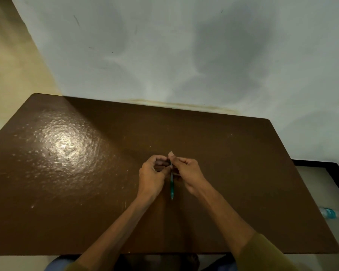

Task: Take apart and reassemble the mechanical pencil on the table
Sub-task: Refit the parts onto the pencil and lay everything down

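Centre frame | our left hand (152,178) and right hand (186,171) pinched the mechanical pencil (171,184) above the table (243,173) | risk: small parts could drop if our pinch slipped.

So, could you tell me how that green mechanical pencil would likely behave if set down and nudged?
The mechanical pencil looks slim and round, so it would probably roll on the glossy table. It seems straight and rigid, likely light, since fingertips alone hold it.

Probably plain room: bare brown table (243,173), scuffed white wall (164,45).
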